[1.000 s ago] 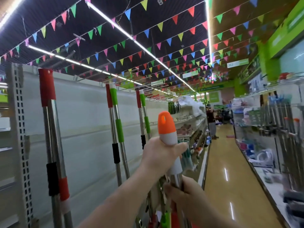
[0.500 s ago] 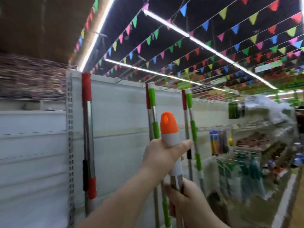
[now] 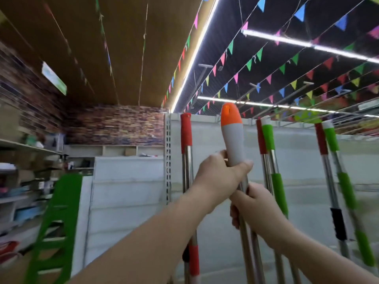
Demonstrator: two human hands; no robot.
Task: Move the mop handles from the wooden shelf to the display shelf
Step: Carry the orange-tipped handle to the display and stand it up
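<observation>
No writing can be read. Nearest, the left hand [image 3: 220,175] grips the grey upper end of an upright metal mop handle with an orange tip [image 3: 232,134], fingers and thumb curled round it. Just below, the right hand [image 3: 253,204] curls round its steel shaft. Behind stand red-capped [image 3: 186,132] and green-gripped handles [image 3: 268,138] against a white display shelf panel [image 3: 133,191]. A green ladder-like frame [image 3: 55,228] stands left; coloured bunting [image 3: 258,54] hangs overhead.

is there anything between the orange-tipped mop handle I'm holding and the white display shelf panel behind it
Nothing visible. The orange-tipped mop handle fronts a bare stretch of display shelf panel, between the red-capped handle and green-sleeved handles.
</observation>
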